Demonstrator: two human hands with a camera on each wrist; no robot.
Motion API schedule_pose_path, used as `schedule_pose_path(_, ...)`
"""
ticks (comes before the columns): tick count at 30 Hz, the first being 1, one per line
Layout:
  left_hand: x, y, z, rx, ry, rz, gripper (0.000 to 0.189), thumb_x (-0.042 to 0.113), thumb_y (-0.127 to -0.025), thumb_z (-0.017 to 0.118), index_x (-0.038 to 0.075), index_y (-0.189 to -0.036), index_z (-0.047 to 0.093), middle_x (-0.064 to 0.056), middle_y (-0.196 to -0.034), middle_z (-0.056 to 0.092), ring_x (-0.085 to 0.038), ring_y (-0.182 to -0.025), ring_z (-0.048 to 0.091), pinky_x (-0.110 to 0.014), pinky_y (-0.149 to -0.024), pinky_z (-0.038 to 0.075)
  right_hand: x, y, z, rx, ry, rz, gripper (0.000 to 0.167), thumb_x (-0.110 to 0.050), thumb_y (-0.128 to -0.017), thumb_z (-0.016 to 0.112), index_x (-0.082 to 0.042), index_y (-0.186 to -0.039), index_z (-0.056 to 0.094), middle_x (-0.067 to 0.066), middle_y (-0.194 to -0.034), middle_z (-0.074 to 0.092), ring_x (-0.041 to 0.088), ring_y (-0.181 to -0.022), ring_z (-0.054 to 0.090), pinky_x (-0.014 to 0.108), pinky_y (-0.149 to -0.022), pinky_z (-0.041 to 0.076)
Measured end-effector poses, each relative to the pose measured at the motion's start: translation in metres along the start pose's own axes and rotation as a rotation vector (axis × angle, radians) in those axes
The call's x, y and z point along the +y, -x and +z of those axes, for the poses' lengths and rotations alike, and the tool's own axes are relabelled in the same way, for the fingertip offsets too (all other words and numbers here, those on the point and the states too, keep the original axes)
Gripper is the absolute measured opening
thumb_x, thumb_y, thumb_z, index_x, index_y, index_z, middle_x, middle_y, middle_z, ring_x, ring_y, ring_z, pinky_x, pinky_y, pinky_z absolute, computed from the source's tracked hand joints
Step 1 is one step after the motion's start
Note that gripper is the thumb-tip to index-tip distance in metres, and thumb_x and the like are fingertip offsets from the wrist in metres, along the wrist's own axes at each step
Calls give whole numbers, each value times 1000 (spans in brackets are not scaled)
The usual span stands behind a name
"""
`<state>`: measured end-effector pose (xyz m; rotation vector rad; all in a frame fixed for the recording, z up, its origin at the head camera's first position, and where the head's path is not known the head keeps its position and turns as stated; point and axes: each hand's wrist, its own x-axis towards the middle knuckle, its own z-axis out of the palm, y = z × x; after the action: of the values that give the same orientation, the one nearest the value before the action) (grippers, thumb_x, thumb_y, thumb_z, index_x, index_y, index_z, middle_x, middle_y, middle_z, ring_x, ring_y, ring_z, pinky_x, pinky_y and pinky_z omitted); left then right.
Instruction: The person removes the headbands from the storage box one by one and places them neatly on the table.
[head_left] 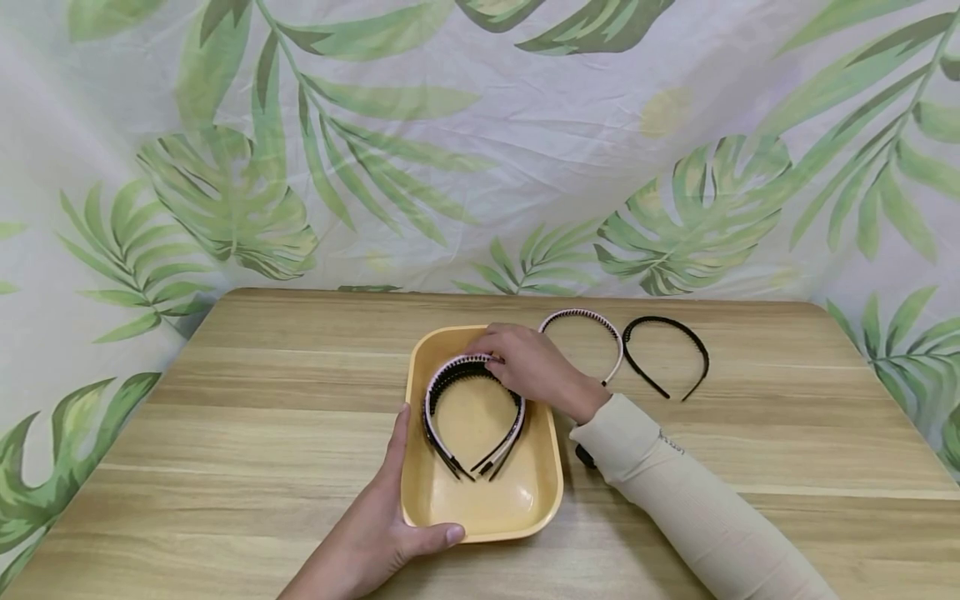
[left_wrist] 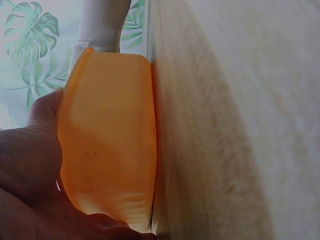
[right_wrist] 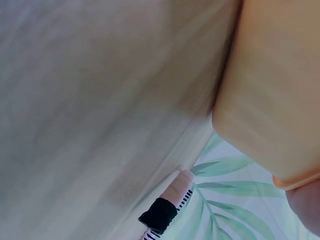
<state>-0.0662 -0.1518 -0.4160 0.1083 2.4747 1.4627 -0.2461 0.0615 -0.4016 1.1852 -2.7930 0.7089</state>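
Note:
In the head view, my left hand (head_left: 375,512) holds the near left corner of a yellow plastic tub (head_left: 557,483), thumb over its near rim and fingers along the left wall. Inside the tub, a pale pink headband (head_left: 428,408) with dark teeth lies bunched with black headbands (head_left: 444,386); how many overlap cannot be told. My right hand (head_left: 528,360) reaches over the right wall and pinches the top of the pale headband, its fingertips partly hidden. The left wrist view shows the tub's outer wall (left_wrist: 110,130) beside my fingers.
To the tub's right, another pale headband (head_left: 621,346) lies on the wooden table (head_left: 262,417), partly behind my right hand. Farther right is a black headband (head_left: 703,346). A leaf-patterned cloth (head_left: 525,167) hangs behind the table.

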Motion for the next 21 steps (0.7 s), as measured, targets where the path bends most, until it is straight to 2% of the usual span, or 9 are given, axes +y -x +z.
schedule_pose_path(7,0,-1,1,3,7,7,145,42,-72,96,33,-168,-12,-4,-177,11,-27,-153,34,-21,-119,27,-2,0,-3,-7,4,1,30,-1,-98,68,-13,-123,79,7,-122,76,27,-118,70,45,-102,55)
schedule_pose_path(12,1,-1,1,5,0,-3,145,42,-71,96,34,-168,-12,-5,-177,12,-26,-152,35,-23,-120,28,-4,1,-5,-19,3,7,29,-2,-98,68,-13,-124,79,7,-122,75,28,-117,70,45,-102,54)
schedule_pose_path(21,0,-1,1,10,-9,-5,144,41,-72,96,34,-168,-12,-5,-177,12,-27,-151,37,-28,-121,30,-3,2,-6,-11,4,-20,32,1,-98,67,-13,-124,78,7,-116,75,26,-110,70,43,-96,56)
